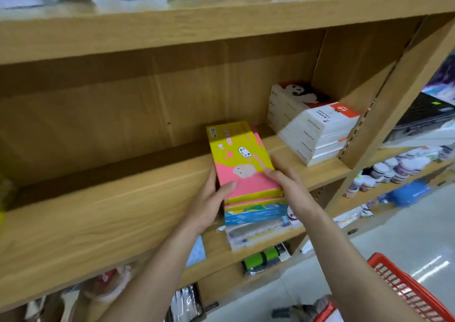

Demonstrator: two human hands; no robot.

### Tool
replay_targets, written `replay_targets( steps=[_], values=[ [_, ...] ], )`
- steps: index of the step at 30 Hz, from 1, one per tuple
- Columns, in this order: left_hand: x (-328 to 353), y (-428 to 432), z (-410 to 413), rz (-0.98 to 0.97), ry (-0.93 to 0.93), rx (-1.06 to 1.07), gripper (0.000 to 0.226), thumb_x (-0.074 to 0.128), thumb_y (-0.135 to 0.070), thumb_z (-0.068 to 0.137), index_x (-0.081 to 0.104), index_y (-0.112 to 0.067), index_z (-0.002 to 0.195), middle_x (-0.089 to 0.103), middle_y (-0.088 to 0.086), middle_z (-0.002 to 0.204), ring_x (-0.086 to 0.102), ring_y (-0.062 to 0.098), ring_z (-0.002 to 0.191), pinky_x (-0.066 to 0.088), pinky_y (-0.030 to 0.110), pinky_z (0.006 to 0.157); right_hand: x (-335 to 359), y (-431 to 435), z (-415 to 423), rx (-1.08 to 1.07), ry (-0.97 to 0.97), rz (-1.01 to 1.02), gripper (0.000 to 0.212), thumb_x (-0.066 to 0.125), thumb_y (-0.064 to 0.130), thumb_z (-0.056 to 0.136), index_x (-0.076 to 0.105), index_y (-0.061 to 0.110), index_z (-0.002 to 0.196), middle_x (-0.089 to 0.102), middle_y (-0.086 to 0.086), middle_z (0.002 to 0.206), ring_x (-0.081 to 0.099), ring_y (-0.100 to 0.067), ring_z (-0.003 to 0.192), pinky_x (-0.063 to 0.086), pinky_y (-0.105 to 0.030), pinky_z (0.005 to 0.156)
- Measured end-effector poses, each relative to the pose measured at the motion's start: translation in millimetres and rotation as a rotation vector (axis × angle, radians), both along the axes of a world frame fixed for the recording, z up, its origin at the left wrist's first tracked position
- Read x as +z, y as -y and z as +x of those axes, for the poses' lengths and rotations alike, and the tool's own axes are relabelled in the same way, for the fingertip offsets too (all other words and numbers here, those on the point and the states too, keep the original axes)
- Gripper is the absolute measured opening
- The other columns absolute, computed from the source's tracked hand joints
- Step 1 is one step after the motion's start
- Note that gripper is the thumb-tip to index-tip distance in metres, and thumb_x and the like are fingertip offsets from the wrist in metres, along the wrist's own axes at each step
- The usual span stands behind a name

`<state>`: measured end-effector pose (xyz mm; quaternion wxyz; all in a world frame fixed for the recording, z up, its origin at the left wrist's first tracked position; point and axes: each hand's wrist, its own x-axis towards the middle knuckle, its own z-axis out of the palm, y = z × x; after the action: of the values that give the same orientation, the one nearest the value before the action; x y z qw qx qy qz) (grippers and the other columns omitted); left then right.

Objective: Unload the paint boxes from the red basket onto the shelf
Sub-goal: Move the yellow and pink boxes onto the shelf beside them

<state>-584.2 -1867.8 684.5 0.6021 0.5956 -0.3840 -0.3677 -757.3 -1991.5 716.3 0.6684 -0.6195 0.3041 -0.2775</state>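
A yellow and pink paint box [242,160] tops a small stack on the wooden shelf [98,213]. Beneath it sit a blue box [256,214] and a pale flat pack [261,234]. My left hand [210,203] grips the top box at its near left corner, thumb on the lid. On the near right edge of that same box rests my right hand [286,182], fingers curled round it. The red basket [413,289] shows only its rim at the bottom right, and its contents are hidden.
A stack of white watercolour boxes [317,129] fills the shelf's right end against the upright [394,95]. Bare shelf board stretches to the left of the paint boxes. Green rolls [262,260] and packets lie on the shelf below. Small jars [391,171] stand in the neighbouring bay.
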Motion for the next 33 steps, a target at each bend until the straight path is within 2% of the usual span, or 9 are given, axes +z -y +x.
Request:
replay_targets(
  steps=[2, 4, 9, 14, 18, 21, 25, 29, 33],
  values=[
    [-3.5, -7.2, -4.3, 0.006, 0.055, -0.006, 0.08, 0.075, -0.055, 0.086, 0.028, -0.053, 0.151, 0.062, -0.032, 0.139, 0.059, -0.006, 0.129, 0.048, 0.013, 0.097, -17.8, -10.3, -22.0, 0.001, 0.032, -0.111, 0.075, 0.074, 0.051, 0.082, 0.046, 0.039, 0.151, 0.065, 0.042, 0.128, 0.061, 0.014, 0.121, 0.052, -0.009, 0.089],
    [-5.9, -10.0, -11.1, 0.012, 0.087, -0.001, 0.09, 0.076, -0.057, 0.086, 0.014, -0.066, 0.15, 0.055, -0.034, 0.146, 0.055, -0.002, 0.136, 0.048, 0.017, 0.102, -36.5, -22.8, -37.4, 0.042, -0.016, -0.338, 0.08, 0.069, 0.06, 0.09, 0.031, 0.046, 0.159, 0.052, 0.026, 0.153, 0.05, 0.001, 0.141, 0.047, -0.018, 0.105],
    [-6.2, 11.0, -19.7, 0.053, 0.161, 0.052, 0.09, 0.07, -0.06, 0.082, 0.001, -0.073, 0.139, 0.057, -0.049, 0.131, 0.057, -0.014, 0.125, 0.046, 0.012, 0.098, -46.2, -7.7, -35.1, -0.005, -0.223, -0.716, 0.065, 0.05, 0.057, 0.102, 0.015, 0.059, 0.156, 0.041, 0.004, 0.16, 0.046, 0.014, 0.128, 0.048, -0.014, 0.099],
    [11.9, 62.1, -33.2, 0.085, 0.222, 0.037, 0.109, 0.068, -0.053, 0.085, -0.013, -0.045, 0.157, 0.051, -0.019, 0.151, 0.053, -0.013, 0.129, 0.042, 0.021, 0.111, -41.1, 43.6, -31.0, -0.206, -0.356, -0.827, 0.062, 0.059, 0.038, 0.103, 0.035, 0.031, 0.16, 0.057, -0.005, 0.142, 0.061, -0.016, 0.109, 0.058, -0.042, 0.078],
    [20.4, 109.9, -46.2, 0.144, 0.323, 0.037, 0.11, 0.067, -0.045, 0.096, -0.018, -0.022, 0.163, 0.015, 0.01, 0.174, 0.022, 0.025, 0.159, 0.02, 0.046, 0.129, -54.0, 56.2, -39.7, -0.582, -0.382, -0.873, 0.041, 0.065, 0.029, 0.101, 0.06, 0.01, 0.137, 0.063, -0.011, 0.12, 0.066, -0.03, 0.103, 0.058, -0.046, 0.078],
    [15.4, 128.8, -53.2, 0.226, 0.409, 0.075, 0.113, 0.064, -0.06, 0.092, -0.018, -0.026, 0.163, -0.017, 0.015, 0.174, -0.005, 0.024, 0.161, 0.006, 0.028, 0.12, -70.4, 55.2, -52.3, -0.51, -0.396, -0.929, 0.044, 0.062, 0.027, 0.097, 0.061, 0.011, 0.139, 0.064, -0.01, 0.124, 0.064, -0.028, 0.107, 0.057, -0.044, 0.086],
    [8.5, 126.9, -47.3, 0.238, 0.492, 0.096, 0.122, 0.06, -0.076, 0.076, -0.014, -0.034, 0.163, -0.01, 0.014, 0.175, 0.002, 0.022, 0.161, 0.016, 0.028, 0.116, -78.4, 56.6, -54.2, -0.354, -0.53, -1.033, 0.061, 0.062, 0.033, 0.095, 0.055, 0.007, 0.15, 0.058, -0.019, 0.136, 0.064, -0.038, 0.114, 0.054, -0.048, 0.092],
    [9.4, 106.7, -31.5, 0.202, 0.45, -0.001, 0.116, 0.079, -0.048, 0.08, 0.006, -0.027, 0.166, 0.011, 0.006, 0.176, 0.018, 0.017, 0.16, 0.023, 0.042, 0.128, -76.2, 49.6, -55.3, -0.318, -0.596, -1.003, 0.065, 0.057, 0.036, 0.097, 0.048, 0.003, 0.153, 0.054, -0.021, 0.145, 0.059, -0.04, 0.125, 0.052, -0.052, 0.099],
    [-2.6, 57.4, -38.2, 0.131, 0.495, 0.102, 0.081, 0.077, -0.033, 0.088, 0.035, -0.032, 0.157, 0.05, -0.011, 0.154, 0.052, 0.013, 0.138, 0.046, 0.043, 0.113, -73.2, 37.6, -67.9, -0.281, -0.585, -0.916, 0.067, 0.058, 0.037, 0.097, 0.047, 0.002, 0.154, 0.052, -0.017, 0.154, 0.051, -0.036, 0.14, 0.043, -0.051, 0.114]
  ],
)
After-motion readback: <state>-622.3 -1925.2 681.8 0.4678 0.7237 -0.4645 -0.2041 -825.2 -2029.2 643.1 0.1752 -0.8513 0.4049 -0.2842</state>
